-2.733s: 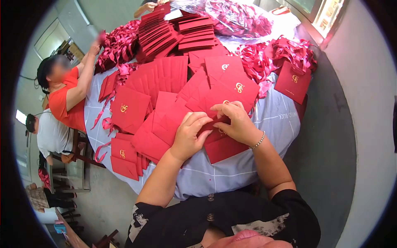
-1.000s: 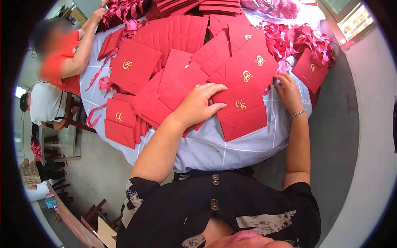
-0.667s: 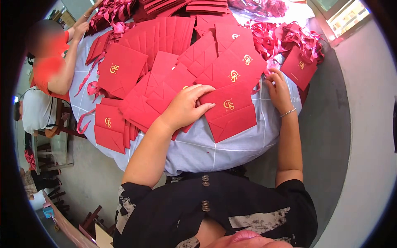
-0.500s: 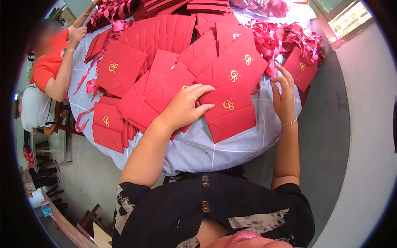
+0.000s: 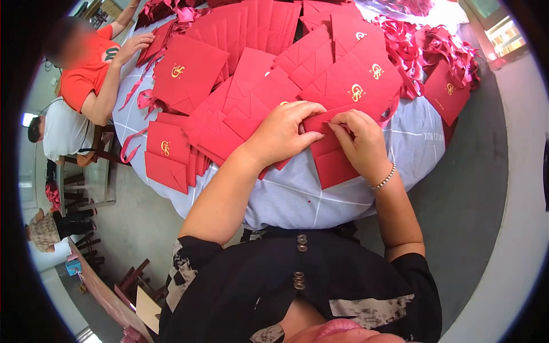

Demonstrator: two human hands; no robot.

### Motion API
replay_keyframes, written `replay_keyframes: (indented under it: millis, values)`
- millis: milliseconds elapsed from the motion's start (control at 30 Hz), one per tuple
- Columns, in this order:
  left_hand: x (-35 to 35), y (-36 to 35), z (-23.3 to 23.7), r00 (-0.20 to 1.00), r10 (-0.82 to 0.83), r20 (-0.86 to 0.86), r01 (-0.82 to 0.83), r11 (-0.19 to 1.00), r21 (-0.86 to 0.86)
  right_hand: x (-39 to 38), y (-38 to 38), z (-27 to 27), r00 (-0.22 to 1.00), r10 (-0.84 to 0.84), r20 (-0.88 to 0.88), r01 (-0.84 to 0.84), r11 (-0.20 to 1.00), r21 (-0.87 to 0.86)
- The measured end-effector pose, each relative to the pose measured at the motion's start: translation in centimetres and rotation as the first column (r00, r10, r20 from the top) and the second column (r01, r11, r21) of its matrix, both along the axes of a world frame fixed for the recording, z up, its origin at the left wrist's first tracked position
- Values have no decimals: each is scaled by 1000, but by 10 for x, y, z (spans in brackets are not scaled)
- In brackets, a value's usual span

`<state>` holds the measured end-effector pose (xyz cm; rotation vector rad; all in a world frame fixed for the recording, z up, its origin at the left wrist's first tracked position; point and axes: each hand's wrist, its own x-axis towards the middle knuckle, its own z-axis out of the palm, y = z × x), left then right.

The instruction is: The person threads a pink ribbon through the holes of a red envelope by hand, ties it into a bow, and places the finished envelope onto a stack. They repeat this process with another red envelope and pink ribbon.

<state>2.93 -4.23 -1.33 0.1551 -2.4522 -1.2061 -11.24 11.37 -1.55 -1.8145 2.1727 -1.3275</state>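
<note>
A flat red paper bag (image 5: 337, 170) with a folded bottom flap lies in front of me near the table's edge. My left hand (image 5: 286, 130) grips its upper left side, thumb and fingers closed on it. Over the bag's top part, my right hand (image 5: 361, 140) is closed in a pinch. Its fingertips meet close to my left fingers, and whatever they hold is too small to make out. The bag's gold print is hidden under my right hand. Just behind lie more red bags (image 5: 355, 80) with gold letters, overlapping one another.
Pink-red ribbons (image 5: 403, 48) are heaped at the back right, with a red bag (image 5: 448, 91) beside them. Fanned red bags (image 5: 243, 28) cover the back of the cloth-covered table (image 5: 280, 200). At the left, a person in an orange shirt (image 5: 86, 74) reaches onto the table.
My right hand has come left from beside the ribbons onto the front bag and closed in a pinch. My left hand stays at the bag's left side. The view has shifted slightly.
</note>
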Motion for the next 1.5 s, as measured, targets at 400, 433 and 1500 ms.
replay_keyframes:
  millis: [400, 433, 1500]
  values:
    - [-1, 0, -7, 998, 28, -54, -30, 999, -41, 4, 1, -1, 998, -42, -39, 44, 998, 51]
    - [-1, 0, -7, 998, 27, -51, -29, 999, -41, 4, 2, 0, 997, -60, -48, 63, 996, 56]
    - [1, 3, -1, 992, 25, -121, -33, 997, -64, 31, -13, 9, 984, -130, -125, 137, 989, 48]
